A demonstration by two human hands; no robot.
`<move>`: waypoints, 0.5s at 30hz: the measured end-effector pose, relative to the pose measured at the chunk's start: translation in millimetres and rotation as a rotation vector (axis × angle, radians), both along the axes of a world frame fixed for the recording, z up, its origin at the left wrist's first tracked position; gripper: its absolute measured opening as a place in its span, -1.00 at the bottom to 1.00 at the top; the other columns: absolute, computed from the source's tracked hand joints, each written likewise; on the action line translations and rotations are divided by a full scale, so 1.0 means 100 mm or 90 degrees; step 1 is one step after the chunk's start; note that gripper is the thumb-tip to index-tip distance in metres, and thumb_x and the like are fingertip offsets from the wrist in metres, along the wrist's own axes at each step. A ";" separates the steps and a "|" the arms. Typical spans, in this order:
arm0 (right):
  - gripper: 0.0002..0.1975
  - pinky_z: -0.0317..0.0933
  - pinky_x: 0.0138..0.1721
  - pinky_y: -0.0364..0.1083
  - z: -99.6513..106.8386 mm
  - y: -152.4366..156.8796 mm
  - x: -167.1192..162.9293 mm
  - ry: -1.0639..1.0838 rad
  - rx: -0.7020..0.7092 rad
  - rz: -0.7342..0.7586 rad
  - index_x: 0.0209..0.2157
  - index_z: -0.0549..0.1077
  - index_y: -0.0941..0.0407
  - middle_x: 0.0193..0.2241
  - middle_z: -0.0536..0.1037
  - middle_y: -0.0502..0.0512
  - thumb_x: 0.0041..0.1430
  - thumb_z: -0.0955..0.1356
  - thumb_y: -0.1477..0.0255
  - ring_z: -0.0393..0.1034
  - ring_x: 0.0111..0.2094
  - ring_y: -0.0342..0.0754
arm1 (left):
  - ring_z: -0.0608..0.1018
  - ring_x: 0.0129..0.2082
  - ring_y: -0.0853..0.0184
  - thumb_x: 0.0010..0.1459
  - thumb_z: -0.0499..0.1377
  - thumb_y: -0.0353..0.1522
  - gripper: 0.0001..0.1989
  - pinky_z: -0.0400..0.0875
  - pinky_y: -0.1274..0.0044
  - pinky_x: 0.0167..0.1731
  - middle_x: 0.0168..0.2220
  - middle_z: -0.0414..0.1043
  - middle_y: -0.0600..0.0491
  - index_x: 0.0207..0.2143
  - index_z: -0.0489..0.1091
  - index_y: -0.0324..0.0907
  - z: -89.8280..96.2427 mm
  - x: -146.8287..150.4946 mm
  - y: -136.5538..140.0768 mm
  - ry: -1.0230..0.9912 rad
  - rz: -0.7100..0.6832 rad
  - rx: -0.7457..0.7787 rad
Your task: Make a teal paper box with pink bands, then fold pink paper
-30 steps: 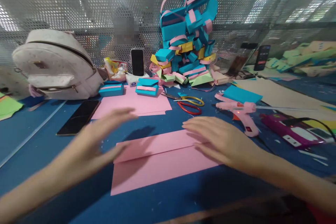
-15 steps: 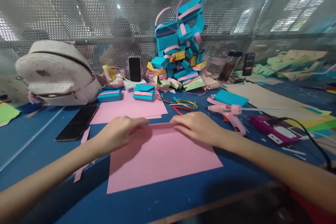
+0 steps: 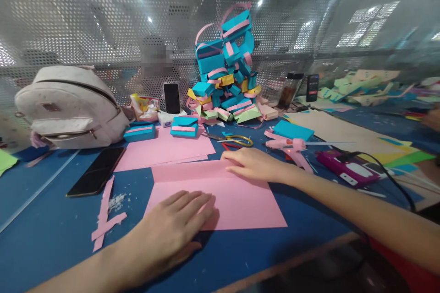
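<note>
A pink sheet of paper [image 3: 244, 203] lies before me on the blue table, with a crease across it below its raised far strip. My left hand [image 3: 173, 226] rests over the paper's near left part, palm down with the fingers stretched out. At the far right part of the sheet, my right hand [image 3: 252, 164] has its fingers closed on the folded-up strip. Just beyond that hand lie scissors [image 3: 240, 140] with yellow and red handles. Torn pink strips [image 3: 105, 215] and white crumbs are left of my left hand.
A black phone [image 3: 96, 171] and a pale backpack [image 3: 72, 105] are at the left. Behind stands a pile of blue paper bags [image 3: 220, 59]. A pink glue gun [image 3: 292, 146] and a purple power strip [image 3: 347, 167] with a cable lie right. More pink sheets [image 3: 165, 149] lie beyond.
My left hand has let go of the paper's far edge and moved toward me, flat over the near left part. The far strip now shows opened up along its crease. My right hand stays at the edge.
</note>
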State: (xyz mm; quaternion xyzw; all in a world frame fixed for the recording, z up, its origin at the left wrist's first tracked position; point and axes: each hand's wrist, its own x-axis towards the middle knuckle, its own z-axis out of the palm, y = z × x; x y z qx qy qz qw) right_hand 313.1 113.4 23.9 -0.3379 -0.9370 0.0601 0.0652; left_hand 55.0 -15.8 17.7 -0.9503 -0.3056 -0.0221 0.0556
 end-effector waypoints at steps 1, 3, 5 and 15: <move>-0.89 -0.01 -0.45 -0.14 0.00 0.00 0.00 0.004 -0.001 0.004 -0.25 0.39 0.12 -0.39 0.53 0.06 0.32 0.28 0.38 0.40 -0.36 -0.04 | 0.44 0.15 0.05 0.27 0.10 -0.40 -0.43 0.42 0.22 0.08 0.22 0.31 -0.17 0.29 0.07 -0.29 -0.03 0.00 -0.02 0.015 -0.005 0.027; -0.89 0.02 -0.45 -0.14 0.01 0.01 -0.01 0.010 -0.002 0.015 -0.25 0.40 0.12 -0.39 0.53 0.06 0.33 0.28 0.39 0.41 -0.37 -0.04 | 0.51 0.08 0.04 0.25 0.04 -0.50 -0.48 0.48 0.21 0.00 0.17 0.37 -0.19 0.26 0.11 -0.32 -0.07 -0.01 -0.01 0.042 -0.013 0.068; -0.89 0.06 -0.43 -0.13 0.02 0.02 -0.02 0.017 0.001 0.030 -0.25 0.41 0.12 -0.36 0.54 0.06 0.33 0.27 0.42 0.42 -0.35 -0.04 | 0.57 -0.01 0.03 0.22 0.03 -0.54 -0.51 0.54 0.23 -0.11 0.11 0.43 -0.22 0.21 0.16 -0.33 -0.08 -0.03 0.03 0.058 -0.012 0.078; -0.78 0.17 0.01 0.06 0.00 0.02 -0.11 0.131 0.134 0.090 -0.04 0.37 0.17 -0.05 0.47 0.23 0.31 0.32 0.41 0.32 -0.01 0.10 | 0.54 -0.52 0.29 0.31 -0.02 -0.45 -0.77 0.34 0.53 -0.50 -0.50 0.48 0.04 -0.32 0.41 -0.19 0.02 -0.17 0.30 -0.074 0.102 0.044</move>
